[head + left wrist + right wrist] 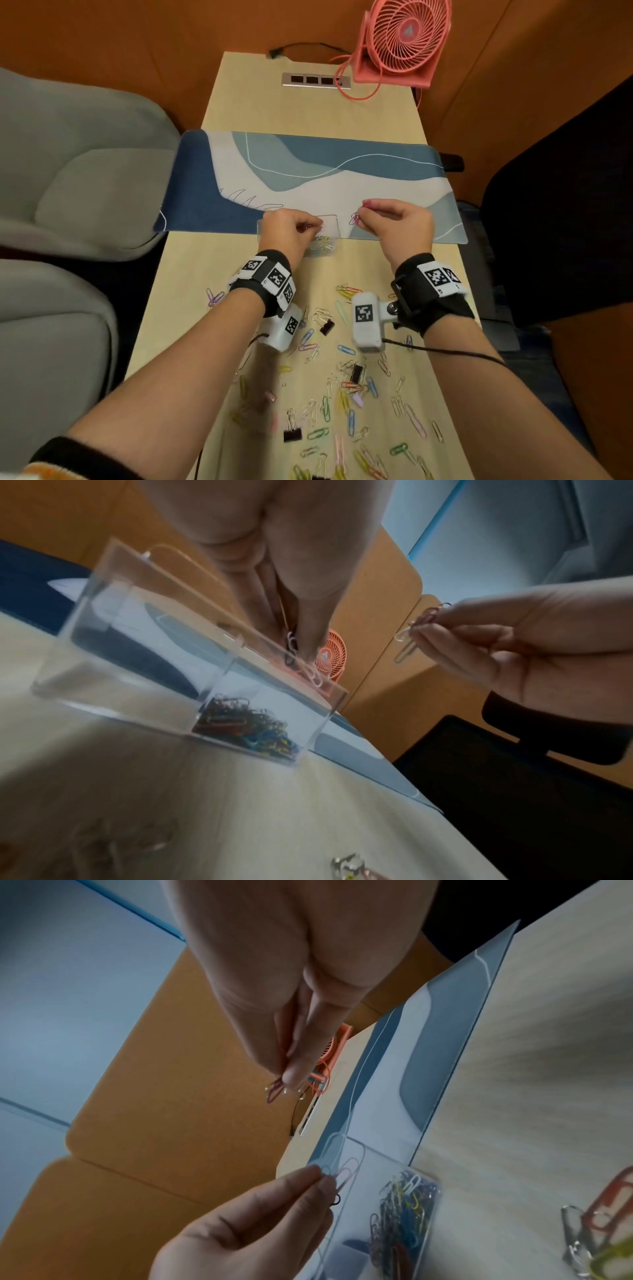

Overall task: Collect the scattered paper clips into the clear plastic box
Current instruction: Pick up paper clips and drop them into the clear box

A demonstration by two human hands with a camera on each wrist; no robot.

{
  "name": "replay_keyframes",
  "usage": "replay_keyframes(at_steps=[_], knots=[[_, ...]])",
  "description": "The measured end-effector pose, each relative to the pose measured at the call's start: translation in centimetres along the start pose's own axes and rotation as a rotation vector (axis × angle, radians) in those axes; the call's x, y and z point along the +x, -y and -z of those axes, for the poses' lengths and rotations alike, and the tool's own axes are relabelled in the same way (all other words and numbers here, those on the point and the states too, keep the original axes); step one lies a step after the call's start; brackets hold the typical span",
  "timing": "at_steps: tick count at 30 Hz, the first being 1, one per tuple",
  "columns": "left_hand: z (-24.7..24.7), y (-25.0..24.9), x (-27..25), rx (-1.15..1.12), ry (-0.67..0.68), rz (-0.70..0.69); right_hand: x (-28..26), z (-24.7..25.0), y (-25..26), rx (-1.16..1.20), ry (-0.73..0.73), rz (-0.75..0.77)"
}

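Note:
The clear plastic box (331,222) stands at the near edge of the desk mat and holds a pile of coloured paper clips (246,726). My left hand (317,226) is over the box's open top and pinches a few paper clips (301,664); it hides part of the box in the head view. To the right of the box and apart from it, my right hand (361,216) pinches several paper clips (418,626) above the mat. Many scattered paper clips (342,394) lie on the wooden table near my forearms.
Black binder clips (327,327) lie among the loose clips. The blue and white desk mat (308,178) crosses the table. A pink fan (400,41) and a socket strip (317,80) sit at the far end. A grey sofa (68,171) is left, a black chair (565,205) right.

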State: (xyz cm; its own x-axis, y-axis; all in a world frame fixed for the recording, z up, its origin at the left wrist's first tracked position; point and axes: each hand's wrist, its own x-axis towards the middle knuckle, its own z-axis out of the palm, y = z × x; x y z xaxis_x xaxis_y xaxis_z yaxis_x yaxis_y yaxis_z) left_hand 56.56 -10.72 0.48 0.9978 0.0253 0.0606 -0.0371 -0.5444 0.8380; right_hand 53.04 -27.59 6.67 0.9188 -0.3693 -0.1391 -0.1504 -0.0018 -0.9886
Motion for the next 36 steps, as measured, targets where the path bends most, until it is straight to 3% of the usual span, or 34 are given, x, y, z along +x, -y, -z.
replay_keyframes(at_steps=[14,23,28,36], knots=[[-0.1,1.1,-0.7,0.078,-0.01,-0.24,1.8,-3.5,-3.0,-0.378,0.079,0.24],[2.3,2.5,-2.3,-0.091,-0.272,-0.197,2.1,-5.7,-4.0,-0.724,0.22,0.517],[3.7,3.4,-4.1,-0.07,-0.253,-0.176,2.1,-6.6,-4.5,-0.945,0.339,0.51],[4.3,3.7,-5.9,-0.071,-0.18,-0.16,2.9,-7.5,-5.7,-1.065,0.328,0.409]])
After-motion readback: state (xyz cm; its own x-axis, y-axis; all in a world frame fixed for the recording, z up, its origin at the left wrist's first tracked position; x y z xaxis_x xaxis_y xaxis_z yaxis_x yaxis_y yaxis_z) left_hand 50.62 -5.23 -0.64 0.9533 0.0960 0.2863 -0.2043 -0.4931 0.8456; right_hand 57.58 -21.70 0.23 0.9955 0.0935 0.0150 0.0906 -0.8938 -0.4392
